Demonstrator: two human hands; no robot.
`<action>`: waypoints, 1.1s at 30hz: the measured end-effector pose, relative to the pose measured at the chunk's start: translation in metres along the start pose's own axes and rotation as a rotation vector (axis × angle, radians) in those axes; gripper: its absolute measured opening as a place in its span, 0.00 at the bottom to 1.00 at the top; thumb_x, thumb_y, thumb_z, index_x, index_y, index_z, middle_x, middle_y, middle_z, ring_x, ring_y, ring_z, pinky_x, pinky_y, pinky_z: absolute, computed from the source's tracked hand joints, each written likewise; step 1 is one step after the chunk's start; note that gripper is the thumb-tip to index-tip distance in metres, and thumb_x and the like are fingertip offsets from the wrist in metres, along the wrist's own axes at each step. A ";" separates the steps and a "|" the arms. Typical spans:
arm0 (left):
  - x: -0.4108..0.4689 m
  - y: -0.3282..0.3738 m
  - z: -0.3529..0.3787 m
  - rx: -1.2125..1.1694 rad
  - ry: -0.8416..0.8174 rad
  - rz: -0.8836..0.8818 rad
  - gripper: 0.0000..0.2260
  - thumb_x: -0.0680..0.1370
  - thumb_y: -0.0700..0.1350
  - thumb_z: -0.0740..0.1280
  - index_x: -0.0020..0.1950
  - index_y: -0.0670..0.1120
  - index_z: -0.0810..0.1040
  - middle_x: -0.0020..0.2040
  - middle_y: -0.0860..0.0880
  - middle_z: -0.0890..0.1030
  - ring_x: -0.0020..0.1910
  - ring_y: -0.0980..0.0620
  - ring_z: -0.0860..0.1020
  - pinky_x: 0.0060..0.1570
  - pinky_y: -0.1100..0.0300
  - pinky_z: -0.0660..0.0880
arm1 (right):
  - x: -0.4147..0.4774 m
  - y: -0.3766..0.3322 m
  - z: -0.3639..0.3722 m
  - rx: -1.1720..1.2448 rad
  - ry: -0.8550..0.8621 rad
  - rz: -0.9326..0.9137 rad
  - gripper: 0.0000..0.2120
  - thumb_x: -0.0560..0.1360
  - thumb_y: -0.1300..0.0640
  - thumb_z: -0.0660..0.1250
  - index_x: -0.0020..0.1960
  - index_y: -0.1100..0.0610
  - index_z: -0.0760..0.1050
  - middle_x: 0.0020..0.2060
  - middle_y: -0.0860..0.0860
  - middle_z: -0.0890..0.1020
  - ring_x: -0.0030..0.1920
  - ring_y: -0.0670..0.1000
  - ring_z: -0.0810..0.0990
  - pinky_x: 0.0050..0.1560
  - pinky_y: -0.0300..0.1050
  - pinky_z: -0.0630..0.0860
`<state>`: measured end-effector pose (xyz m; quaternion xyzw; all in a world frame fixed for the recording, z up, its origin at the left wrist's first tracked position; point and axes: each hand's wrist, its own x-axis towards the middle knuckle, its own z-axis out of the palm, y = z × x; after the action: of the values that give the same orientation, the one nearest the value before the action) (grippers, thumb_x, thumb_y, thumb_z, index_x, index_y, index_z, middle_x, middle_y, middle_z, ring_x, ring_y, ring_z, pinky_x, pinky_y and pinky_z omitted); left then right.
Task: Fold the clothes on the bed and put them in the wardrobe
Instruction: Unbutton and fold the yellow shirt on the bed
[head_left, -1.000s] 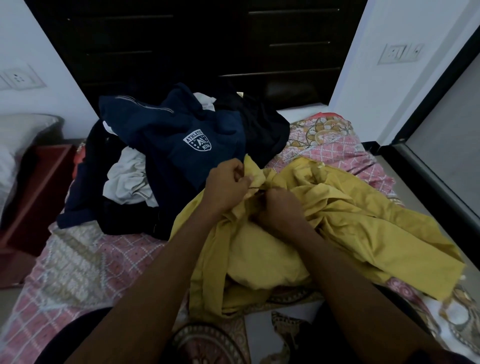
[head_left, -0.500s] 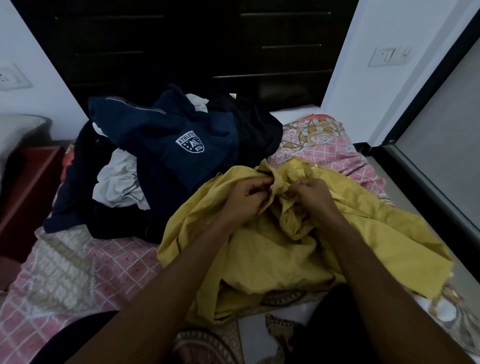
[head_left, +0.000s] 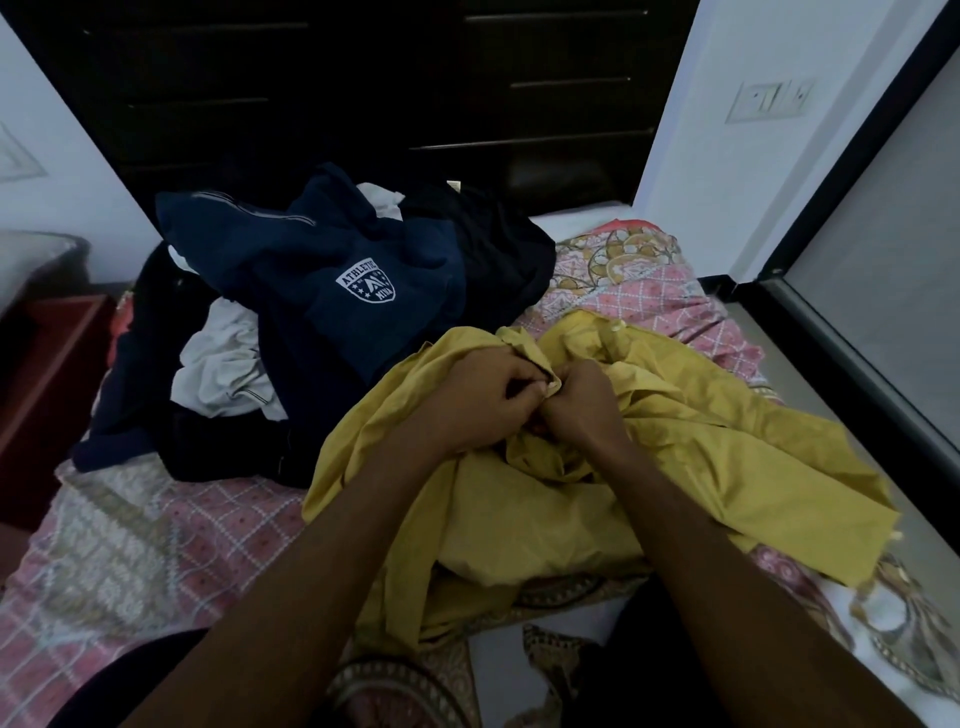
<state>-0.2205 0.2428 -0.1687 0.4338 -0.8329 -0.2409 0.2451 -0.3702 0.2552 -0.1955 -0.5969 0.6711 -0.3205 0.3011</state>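
On the bed (head_left: 156, 545), its pink patterned sheet running up to dark panelled furniture (head_left: 363, 93) between white walls (head_left: 727, 171), the left hand (head_left: 483, 395) and right hand (head_left: 582, 405) each close their grip on a bunched fold of the crumpled yellow garment (head_left: 727, 457), beside a heap of navy and white clothes (head_left: 337, 270).

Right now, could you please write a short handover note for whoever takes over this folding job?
Hands: left hand and right hand both pinch a bunched edge of the yellow garment, close together.
Things: yellow garment lies crumpled on the bed; navy sweatshirt, white garment and dark clothes are heaped behind it.
Done: nothing looks folded.
Left: fold every piece, then put all away.
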 end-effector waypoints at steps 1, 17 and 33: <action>-0.001 0.001 -0.001 -0.016 -0.013 0.000 0.11 0.79 0.51 0.66 0.52 0.48 0.86 0.42 0.52 0.81 0.41 0.57 0.77 0.40 0.61 0.73 | -0.001 0.000 0.002 -0.020 -0.009 -0.017 0.15 0.71 0.62 0.72 0.27 0.59 0.74 0.21 0.51 0.73 0.25 0.53 0.73 0.27 0.44 0.64; -0.008 -0.024 -0.022 0.103 0.454 -0.438 0.05 0.74 0.46 0.73 0.46 0.46 0.87 0.39 0.50 0.85 0.39 0.53 0.81 0.48 0.56 0.78 | 0.013 0.007 -0.039 0.640 0.262 0.244 0.16 0.73 0.57 0.76 0.31 0.64 0.77 0.31 0.64 0.78 0.34 0.57 0.76 0.38 0.54 0.77; -0.006 -0.010 0.011 -0.280 0.364 -0.547 0.05 0.71 0.46 0.78 0.39 0.49 0.83 0.34 0.55 0.82 0.31 0.65 0.77 0.30 0.74 0.70 | 0.001 -0.004 0.001 0.084 0.321 -0.106 0.15 0.68 0.54 0.80 0.28 0.54 0.77 0.23 0.44 0.75 0.25 0.43 0.72 0.31 0.43 0.69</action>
<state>-0.2184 0.2445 -0.1846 0.6386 -0.5876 -0.3281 0.3732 -0.3671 0.2538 -0.1932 -0.5595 0.6640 -0.4550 0.1975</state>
